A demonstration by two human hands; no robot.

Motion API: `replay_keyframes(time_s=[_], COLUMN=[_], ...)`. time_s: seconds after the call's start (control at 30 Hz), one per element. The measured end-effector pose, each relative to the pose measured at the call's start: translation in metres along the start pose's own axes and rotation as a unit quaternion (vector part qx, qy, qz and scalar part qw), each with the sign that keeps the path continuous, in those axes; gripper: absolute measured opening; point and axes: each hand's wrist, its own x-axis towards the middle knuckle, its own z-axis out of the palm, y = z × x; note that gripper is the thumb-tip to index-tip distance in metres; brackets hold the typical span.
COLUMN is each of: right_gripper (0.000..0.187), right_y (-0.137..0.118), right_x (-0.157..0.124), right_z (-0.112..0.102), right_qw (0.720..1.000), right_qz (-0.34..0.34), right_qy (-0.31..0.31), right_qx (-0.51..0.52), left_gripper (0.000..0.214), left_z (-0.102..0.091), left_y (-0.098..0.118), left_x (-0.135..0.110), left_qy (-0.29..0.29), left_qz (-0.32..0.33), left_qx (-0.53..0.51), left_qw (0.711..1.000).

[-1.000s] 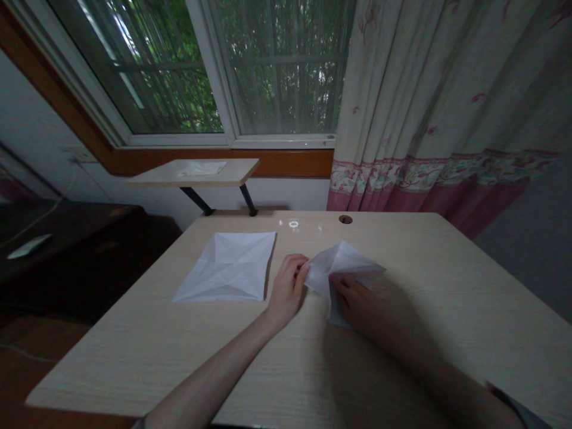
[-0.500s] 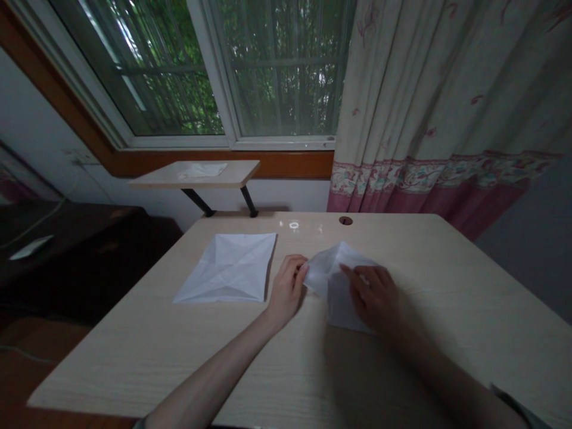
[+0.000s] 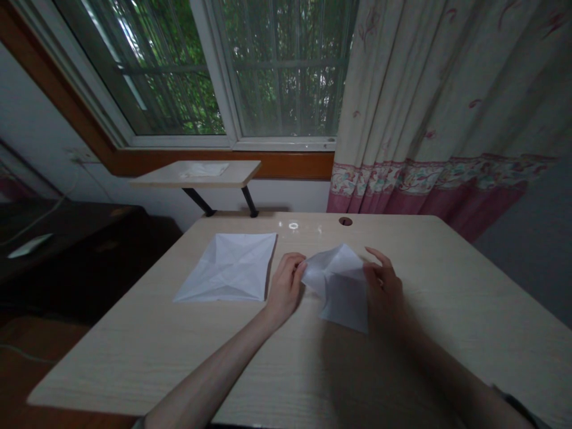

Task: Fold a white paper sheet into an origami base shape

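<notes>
A partly folded white paper (image 3: 339, 286) lies on the pale wooden table (image 3: 286, 357) in front of me. My left hand (image 3: 286, 286) pinches its left corner with closed fingers. My right hand (image 3: 384, 289) is at the paper's right edge, fingers curled on that edge with the index finger raised. A second white sheet (image 3: 230, 268), creased with diagonal folds, lies flat to the left of my left hand, untouched.
A round cable hole (image 3: 345, 221) sits near the table's far edge. Behind are a small shelf (image 3: 196, 173) under the window, a flowered curtain (image 3: 438, 107) at right, and a dark cabinet (image 3: 67, 238) at left.
My right hand has slid from the paper's lower middle across to its right edge, and the paper's right flap now lies folded over. The left hand has kept its pinch.
</notes>
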Motion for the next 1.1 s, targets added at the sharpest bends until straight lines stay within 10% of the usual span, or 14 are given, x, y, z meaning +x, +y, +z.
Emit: replay_keyframes(time_s=[0.47,0.73,0.87,1.1], right_gripper=[0.033,0.029,0.023,0.030], right_y=[-0.015,-0.002,-0.006,-0.049], right_x=[-0.011,0.004,0.007,0.019], right_z=[0.001,0.006,-0.016,-0.033], right_qw=[0.980,0.988,0.984,0.894], right_qz=[-0.022,-0.013,-0.154,-0.382], right_qy=[-0.118,0.002,0.024,-0.220], right_qx=[0.159,0.151,0.091,-0.078], left_gripper=[0.015,0.017,0.018,0.014], left_z=[0.002,0.001,0.001,0.002], left_y=[0.003,0.003,0.004,0.004], left_x=[-0.002,-0.002,0.000,0.004], left_qy=[-0.009,-0.009,0.001,0.009], left_qz=[0.000,-0.004,0.005,0.010], left_qx=[-0.004,-0.010,-0.010,-0.006], left_qw=[1.000,1.000,1.000,1.000])
